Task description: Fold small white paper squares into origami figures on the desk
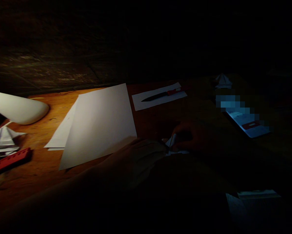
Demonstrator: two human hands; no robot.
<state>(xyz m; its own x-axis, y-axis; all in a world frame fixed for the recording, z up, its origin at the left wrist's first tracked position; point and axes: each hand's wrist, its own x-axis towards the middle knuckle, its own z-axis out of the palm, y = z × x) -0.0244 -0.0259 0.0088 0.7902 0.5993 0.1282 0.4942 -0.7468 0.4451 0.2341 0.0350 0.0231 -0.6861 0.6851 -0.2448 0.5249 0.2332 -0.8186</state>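
Unlit, rough-surfaced wall [62, 68] stands behind a wooden bench [43, 165]; illumination falls on the left portion only, and the work area lies in deep shadow.

Workpiece: a small folded paper piece [171, 142], located on or just above the bench between the two hands, to the right of the large white sheets [102, 120].

Left hand [141, 156]: palm down, fingers extended and held together, fingertips at the near left side of the workpiece. Whether these fingertips grip or merely steady the paper cannot be told.

Right hand [188, 135]: thumb and finger nearly closed, apparently pinching the upright part of the workpiece. Remaining fingers are lost in the dark.

Step in hand: judged from the hand positions, shaping or creasing a fold. Completion of the fold cannot be verified at this light level.

Requirement for the next move: keep the left fingertips as a stop, align the paper edges before applying pressure, then run the crease firmly from one end to the other. Uneven pressure may skew the fold.

Adjacent items: knife [157, 96] lying on a paper strip [137, 103] beyond the hands; lit phone [248, 128] to the right, well clear of the workpiece.
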